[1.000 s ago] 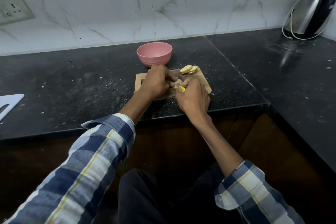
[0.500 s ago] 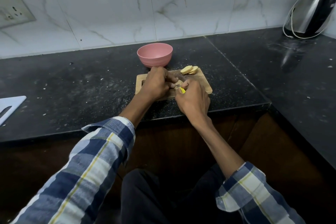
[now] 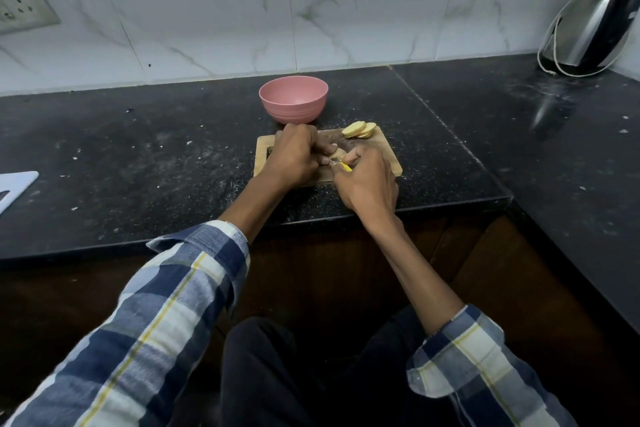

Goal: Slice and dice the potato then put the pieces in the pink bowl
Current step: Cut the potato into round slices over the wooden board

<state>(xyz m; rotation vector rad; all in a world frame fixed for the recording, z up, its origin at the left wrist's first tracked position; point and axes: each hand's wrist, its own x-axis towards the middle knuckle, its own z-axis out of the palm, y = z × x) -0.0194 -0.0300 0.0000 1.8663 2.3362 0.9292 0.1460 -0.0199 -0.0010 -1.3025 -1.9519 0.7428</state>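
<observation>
- While our left hand (image 3: pixel 294 159) curls its grip round the potato (image 3: pixel 338 153) on the board (image 3: pixel 389 159), most of it is hidden.
- Our right hand (image 3: pixel 369 184) has a closed grip on a yellow-handled knife (image 3: pixel 345 167), just beside the left.
- Slices (image 3: pixel 359 129) sit at the board's far right corner.
- Pink bowl (image 3: pixel 293 99) is on the surface (image 3: pixel 156 163) just behind the board.

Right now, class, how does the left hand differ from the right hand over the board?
1. The left hand curls over the potato, steadying it; the right hand grips a yellow-handled knife.
2. The left hand sits nearer the pink bowl; the right hand sits nearer the counter edge.
3. The right hand is closer to the slices.
Both hands work over the board.
</observation>
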